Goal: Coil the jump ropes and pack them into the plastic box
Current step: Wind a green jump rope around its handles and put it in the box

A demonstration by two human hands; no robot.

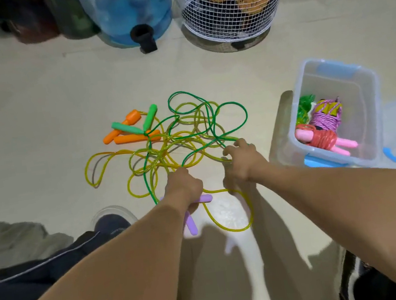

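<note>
Yellow and green cords sprawl in one big tangle (pixel 177 140) at the centre of the pale floor (pixel 31 110), loops crossing every which way. At about ten o'clock of the tangle sit the orange handles (pixel 127 132) and the green handles (pixel 141 122), lying bunched together and overlapping.

Left hand (pixel 184 185) is down at six o'clock of the tangle, fingers curled tight round the two lilac handles (pixel 195 209), which poke out beneath the fist, one toward the right, one pointing back at the person. A yellow cord (pixel 238 221) loops out from there along the floor, curving round at five o'clock. Right hand (pixel 239 161) is just beside the left one, at four o'clock of the tangle, fingers hooked into the cords; it appears to be pinching a strand, though exactly which colour is hard to tell.

Over at three o'clock stands the clear plastic box (pixel 374 97) with blue latches, lid off. Inside lies a coiled red rope with pink handles (pixel 324 141), a wound pink-purple rope (pixel 325 115) behind it, and something green (pixel 305 108) tucked in the corner.

Up at twelve o'clock: a blue water bottle (pixel 130 11) and a white wire cage (pixel 234 3). A dark shoe (pixel 111 224) shows at eight o'clock.
</note>
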